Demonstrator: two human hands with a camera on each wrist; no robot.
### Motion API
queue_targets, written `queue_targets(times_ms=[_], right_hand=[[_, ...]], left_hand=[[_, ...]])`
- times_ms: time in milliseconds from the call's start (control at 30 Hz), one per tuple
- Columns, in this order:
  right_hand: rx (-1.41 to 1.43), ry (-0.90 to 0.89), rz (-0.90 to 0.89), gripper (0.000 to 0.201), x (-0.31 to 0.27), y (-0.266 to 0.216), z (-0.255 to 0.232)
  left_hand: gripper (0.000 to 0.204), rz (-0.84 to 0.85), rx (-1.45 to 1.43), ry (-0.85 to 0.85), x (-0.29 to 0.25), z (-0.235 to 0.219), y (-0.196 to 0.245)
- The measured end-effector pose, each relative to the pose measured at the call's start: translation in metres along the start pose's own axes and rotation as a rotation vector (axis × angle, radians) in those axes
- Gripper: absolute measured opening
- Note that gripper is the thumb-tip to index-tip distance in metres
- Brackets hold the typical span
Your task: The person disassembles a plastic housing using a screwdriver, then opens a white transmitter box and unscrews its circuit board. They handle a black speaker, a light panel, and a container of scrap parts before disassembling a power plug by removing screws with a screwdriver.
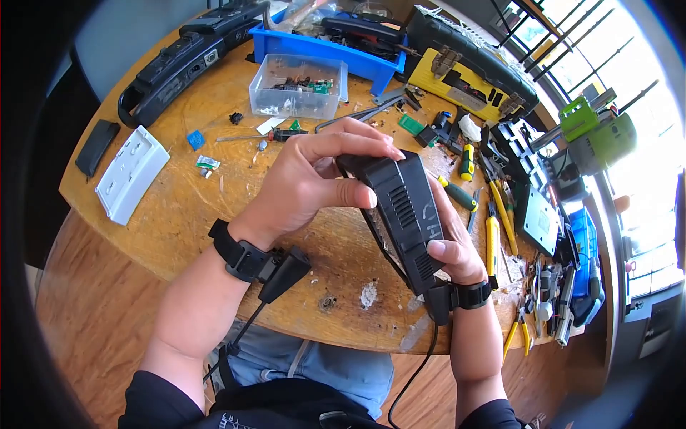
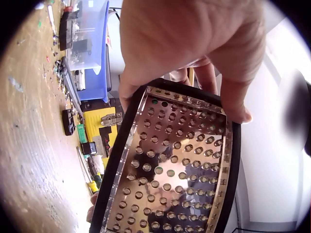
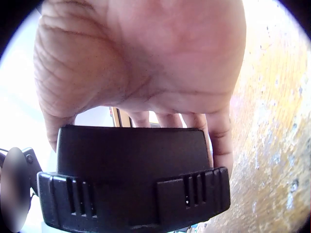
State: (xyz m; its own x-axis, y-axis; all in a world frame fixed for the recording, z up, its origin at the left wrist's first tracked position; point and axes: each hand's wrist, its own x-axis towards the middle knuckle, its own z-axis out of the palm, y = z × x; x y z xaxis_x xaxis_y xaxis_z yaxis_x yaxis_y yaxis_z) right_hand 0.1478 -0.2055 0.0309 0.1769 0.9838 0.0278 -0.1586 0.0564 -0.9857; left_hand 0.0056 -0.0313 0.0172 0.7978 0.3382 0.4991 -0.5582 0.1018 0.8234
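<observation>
Both hands hold a black LED lamp [image 1: 404,214] tilted above the front of the workbench. Vent slots and pale hand-drawn marks show on its casing in the head view. In the left wrist view its face shows rows of small round LEDs [image 2: 167,172] over a shiny reflector inside a black rim. My left hand [image 1: 307,175] grips the far end, thumb on one side and fingers over the top. My right hand [image 1: 457,243] holds the nearer end, its thumb on the casing and fingers behind. In the right wrist view the slotted end [image 3: 133,194] lies below the palm.
A clear box [image 1: 296,86] of small parts stands before a blue bin [image 1: 336,53]. A white plastic cover [image 1: 132,175] lies at left. Screwdrivers, pliers [image 1: 518,332] and cutters [image 1: 493,239] crowd the right side, near a green drill [image 1: 604,136]. A black and yellow case [image 1: 464,79] stands behind.
</observation>
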Motion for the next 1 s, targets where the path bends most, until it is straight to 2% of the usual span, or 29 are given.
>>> queue_targets(times_ms=[133,200,300,367,400,433,467,500,533,600,667,700,733,800,833,867,933,967,1000], right_hand=[[0.036,0.026,0.046,0.105,-0.001,0.006,-0.002],[0.043,0.034,0.059,0.103,-0.001,0.008,-0.003],[0.062,0.081,0.041,0.098,-0.002,0.013,-0.003],[0.107,0.177,0.012,0.093,-0.008,0.019,-0.012],[0.177,0.171,0.031,0.086,-0.012,0.025,-0.022],[0.444,0.058,0.004,0.079,-0.014,0.035,-0.038],[0.709,-0.059,-0.026,0.073,-0.015,0.041,-0.05],[0.75,0.036,-0.033,0.06,-0.014,0.038,-0.05],[0.823,0.099,-0.028,0.056,-0.015,0.034,-0.048],[0.784,0.17,-0.101,0.053,-0.013,0.03,-0.038],[0.891,0.071,-0.124,0.046,-0.014,0.036,-0.041],[0.843,0.174,-0.056,0.041,-0.014,0.032,-0.037],[0.843,0.177,-0.056,0.041,-0.015,0.036,-0.041],[0.473,0.369,0.013,0.038,-0.017,0.049,-0.054],[0.405,0.403,0.039,0.042,-0.015,0.042,-0.044],[0.72,0.066,0.166,0.051,-0.013,0.074,-0.082],[1.271,-0.194,0.194,0.066,-0.011,0.063,-0.067],[1.265,-0.308,0.143,0.078,-0.005,0.032,-0.03],[1.029,-0.197,0.077,0.089,-0.001,0.036,-0.029]], left_hand=[[0.045,-0.016,-0.041,0.058,-0.001,0.006,-0.002],[0.044,-0.03,0.013,0.11,-0.001,0.006,-0.003],[0.044,-0.022,0.072,0.102,0.0,0.005,-0.007],[0.047,-0.09,0.015,0.118,0.001,0.008,-0.01],[0.05,-0.155,-0.037,0.134,0.002,0.009,-0.011],[0.061,-0.169,0.004,0.103,0.002,0.011,-0.011],[0.061,-0.169,0.001,0.099,0.002,0.013,-0.011],[0.065,-0.214,-0.08,0.133,0.001,0.016,-0.011],[0.07,-0.258,-0.161,0.167,0.001,0.017,-0.011],[0.075,-0.263,-0.176,0.155,0.002,0.016,-0.011],[0.081,-0.271,-0.196,0.142,0.001,0.015,-0.011],[0.08,-0.276,-0.156,0.102,0.0,0.013,-0.011],[0.08,-0.281,-0.114,0.064,0.0,0.013,-0.012],[0.076,-0.241,-0.087,0.038,0.0,0.013,-0.011],[0.072,-0.297,-0.043,0.016,-0.001,0.01,-0.007],[0.068,-0.354,-0.001,-0.006,-0.002,0.009,-0.006],[0.06,-0.371,-0.078,0.031,-0.001,0.012,-0.009],[0.057,-0.405,-0.149,0.098,-0.001,0.013,-0.01],[0.054,-0.438,-0.219,0.164,0.0,0.013,-0.011]])
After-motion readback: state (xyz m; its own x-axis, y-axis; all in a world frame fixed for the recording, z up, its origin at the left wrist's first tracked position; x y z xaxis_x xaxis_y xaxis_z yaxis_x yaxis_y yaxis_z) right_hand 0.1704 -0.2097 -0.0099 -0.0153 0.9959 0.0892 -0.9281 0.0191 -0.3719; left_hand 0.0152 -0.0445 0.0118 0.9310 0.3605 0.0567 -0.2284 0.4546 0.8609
